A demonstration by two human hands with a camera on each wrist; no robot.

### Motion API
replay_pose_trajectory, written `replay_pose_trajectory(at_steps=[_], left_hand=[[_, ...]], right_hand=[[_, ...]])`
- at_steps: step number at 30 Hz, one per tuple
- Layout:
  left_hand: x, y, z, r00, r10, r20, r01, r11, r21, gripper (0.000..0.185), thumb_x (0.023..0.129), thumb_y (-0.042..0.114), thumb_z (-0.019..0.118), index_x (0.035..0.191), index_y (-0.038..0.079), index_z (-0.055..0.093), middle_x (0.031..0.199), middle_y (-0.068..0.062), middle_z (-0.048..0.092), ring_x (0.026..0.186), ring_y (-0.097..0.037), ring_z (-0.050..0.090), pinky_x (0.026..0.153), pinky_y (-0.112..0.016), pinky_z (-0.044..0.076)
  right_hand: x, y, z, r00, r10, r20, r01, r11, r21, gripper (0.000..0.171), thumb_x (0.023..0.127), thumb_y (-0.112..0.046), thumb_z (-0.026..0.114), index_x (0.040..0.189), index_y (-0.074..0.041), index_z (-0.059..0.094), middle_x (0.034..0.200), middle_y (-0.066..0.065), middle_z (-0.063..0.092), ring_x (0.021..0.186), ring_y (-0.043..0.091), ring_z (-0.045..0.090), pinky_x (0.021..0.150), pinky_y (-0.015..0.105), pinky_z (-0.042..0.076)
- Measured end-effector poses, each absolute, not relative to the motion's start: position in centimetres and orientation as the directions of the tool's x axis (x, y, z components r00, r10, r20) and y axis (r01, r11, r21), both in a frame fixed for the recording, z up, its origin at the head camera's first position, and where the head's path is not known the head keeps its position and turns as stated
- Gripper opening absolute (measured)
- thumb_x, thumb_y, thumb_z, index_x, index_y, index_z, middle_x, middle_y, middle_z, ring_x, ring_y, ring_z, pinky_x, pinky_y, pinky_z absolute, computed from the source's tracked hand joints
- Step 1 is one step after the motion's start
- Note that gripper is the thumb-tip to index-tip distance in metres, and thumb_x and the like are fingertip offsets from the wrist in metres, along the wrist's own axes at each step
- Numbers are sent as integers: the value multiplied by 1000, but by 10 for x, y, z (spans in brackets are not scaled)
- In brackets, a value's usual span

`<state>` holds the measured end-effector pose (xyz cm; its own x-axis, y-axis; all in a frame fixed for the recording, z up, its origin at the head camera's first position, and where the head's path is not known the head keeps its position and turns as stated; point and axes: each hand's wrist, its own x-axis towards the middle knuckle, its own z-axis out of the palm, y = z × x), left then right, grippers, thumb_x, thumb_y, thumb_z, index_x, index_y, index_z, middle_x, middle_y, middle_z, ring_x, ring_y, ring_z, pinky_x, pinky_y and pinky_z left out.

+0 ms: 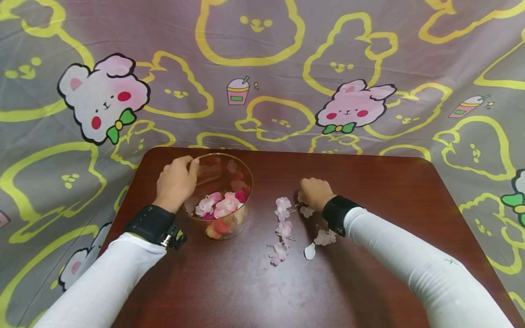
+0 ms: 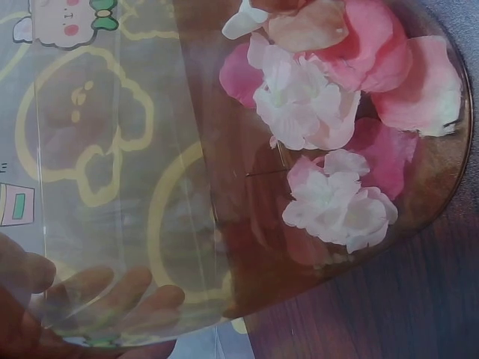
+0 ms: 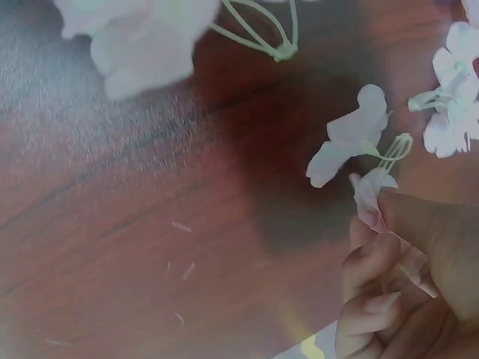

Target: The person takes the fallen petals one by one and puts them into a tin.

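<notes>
Artificial blossoms: partly collected in the glass bowl, remainder loose on the desk.

Left hand (image 1: 177,182) grips the near-left rim of the glass bowl (image 1: 242,171), fingers curled over its wall; bowl holds pink and white blossoms (image 2: 310,101); right hand (image 1: 315,193) pinches one pale blossom (image 3: 372,196) at the desk (image 1: 369,182) surface; a row of blossoms (image 1: 282,228) and a single white petal (image 1: 309,251) lie right of the bowl, not yet collected.
</notes>
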<state>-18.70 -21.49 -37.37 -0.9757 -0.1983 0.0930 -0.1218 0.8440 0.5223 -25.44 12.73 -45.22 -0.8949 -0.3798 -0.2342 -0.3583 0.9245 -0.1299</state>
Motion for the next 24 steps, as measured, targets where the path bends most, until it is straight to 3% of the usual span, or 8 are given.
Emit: replay_pose_trajectory(at_steps=[6, 12, 18, 24], left_hand=[[-186, -215, -373, -976, -200, 90, -125, 844, 522, 38, 108, 32, 40, 101, 4, 65, 84, -16, 64, 79, -38, 62, 65, -49, 43], [-187, -215, -373, -976, -201, 82, -129, 841, 526, 39, 109, 32, 40, 108, 3, 66, 89, -18, 65, 82, -39, 63, 67, -51, 44], [-187, -215, -375, -977, -203, 65, -139, 839, 526, 40, 109, 32, 40, 118, 1, 65, 93, -19, 66, 82, -38, 63, 68, -49, 45], [-187, -215, -374, -977, -203, 64, -140, 839, 526, 41, 109, 31, 40, 120, 0, 64, 90, -18, 66, 77, -35, 61, 64, -43, 42]], right_hand=[[-258, 127, -441, -911, -374, -174, -359, 927, -111, 12, 98, -14, 63, 102, -4, 67, 95, 15, 73, 91, 33, 72, 74, 50, 56], [-266, 126, -430, -929, -363, -74, -350, 926, -141, 9, 97, -14, 64, 99, -7, 70, 91, 12, 74, 85, 30, 72, 70, 50, 56], [-270, 121, -416, -937, -348, -3, -341, 919, -196, 11, 98, -16, 65, 94, -8, 70, 81, 7, 71, 73, 23, 66, 64, 41, 51], [-272, 111, -398, -937, -338, 92, -350, 912, -212, 14, 99, -22, 64, 95, -9, 67, 83, 6, 71, 78, 26, 68, 66, 43, 52]])
